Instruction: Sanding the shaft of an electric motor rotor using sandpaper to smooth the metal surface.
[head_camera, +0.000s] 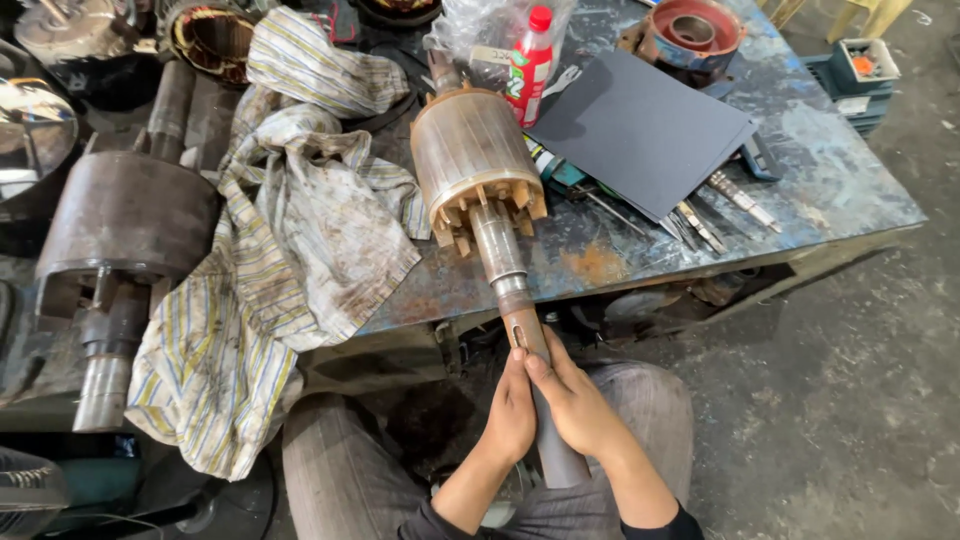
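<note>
A motor rotor (475, 160) lies on the metal workbench (830, 170), its steel shaft (512, 300) sticking out over the front edge toward me. My left hand (512, 415) and my right hand (575, 405) are both wrapped around the lower end of the shaft, thumbs pressed near a slot in it. A grey sleeve-like piece (560, 455) continues below my hands, over my knees.
A dirty striped cloth (290, 250) drapes over the bench's left part. A larger dark rotor (125, 230) lies at far left. Dark abrasive sheets (640, 125), a red bottle (530, 65), hand tools (720, 215) and a reddish motor cover (690, 35) sit behind. Concrete floor is at right.
</note>
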